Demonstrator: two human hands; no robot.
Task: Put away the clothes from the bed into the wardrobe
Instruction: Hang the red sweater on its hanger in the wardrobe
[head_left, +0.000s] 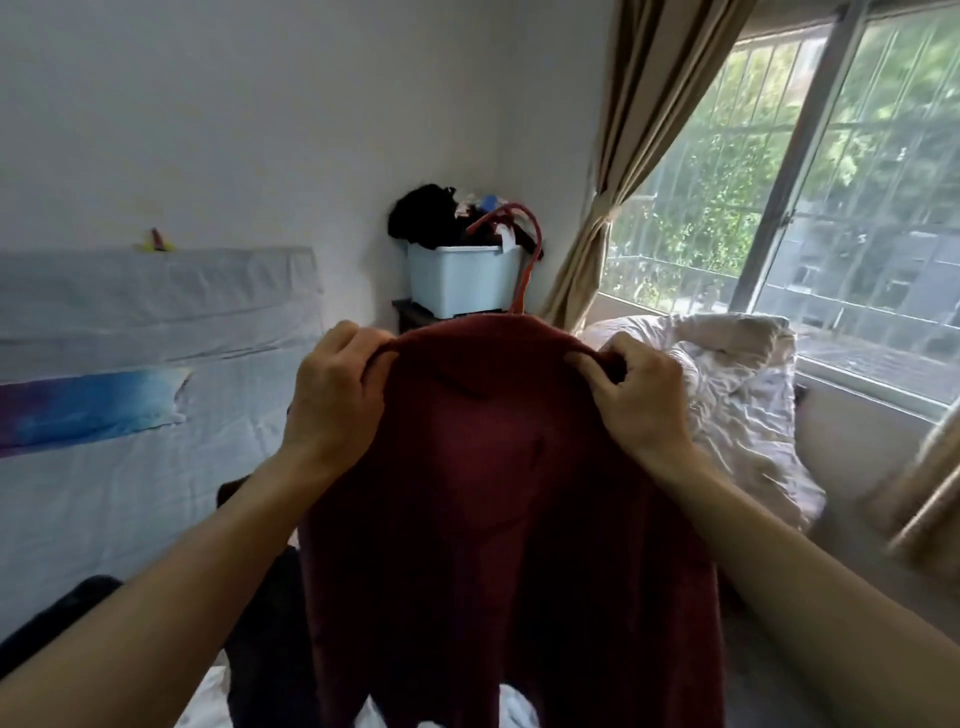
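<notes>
A dark red garment (498, 493) hangs upright in front of me on a red hanger (524, 254), whose hook sticks up above the collar. My left hand (332, 400) grips the garment's left shoulder. My right hand (639, 400) pinches the right shoulder. Below, dark clothes (270, 623) lie on the bed (104, 493), partly hidden by the red garment and my arms. No wardrobe is in view.
A light blue bin (462, 280) heaped with clothes stands on a dark stand in the far corner. A crumpled pale duvet (737, 400) lies at the right under the barred window (831, 182). Beige curtains (639, 130) hang beside it.
</notes>
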